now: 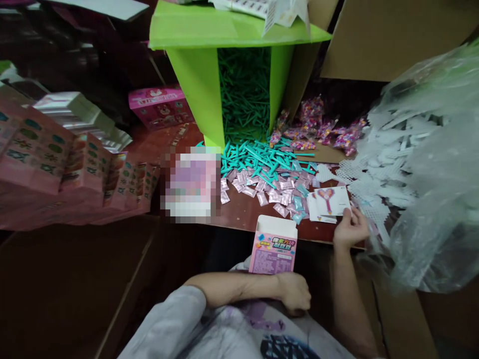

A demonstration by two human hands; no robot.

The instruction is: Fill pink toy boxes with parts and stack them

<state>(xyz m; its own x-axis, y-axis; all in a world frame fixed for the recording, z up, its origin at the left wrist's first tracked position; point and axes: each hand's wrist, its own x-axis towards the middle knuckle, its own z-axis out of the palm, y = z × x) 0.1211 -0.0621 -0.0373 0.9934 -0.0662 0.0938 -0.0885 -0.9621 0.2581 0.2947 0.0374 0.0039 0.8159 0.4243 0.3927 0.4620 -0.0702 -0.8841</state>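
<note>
My right hand [351, 228] pinches the near right corner of a white printed card [329, 200] with a heart-topped wand on it. Another white card [322, 217] lies partly beneath. My left forearm crosses my body, and my left hand [295, 293] is curled closed with its fingertips hidden. Just behind that wrist a pink printed box [274, 252] stands tilted, its white top flap raised and its lower end hidden. Small pink sachets [262, 187] and a few light blue sachets [298, 203] lie beyond it, next to a pile of teal plastic sticks [254, 157].
A green box [190, 94] full of teal sticks stands at the back. Bags of colourful beads [312, 117] lie beside it. At right, a clear plastic bag [434, 209] holds white mesh pieces [389, 149]. Pink boxes [86, 164] line the left; a blurred patch [192, 182] hides something.
</note>
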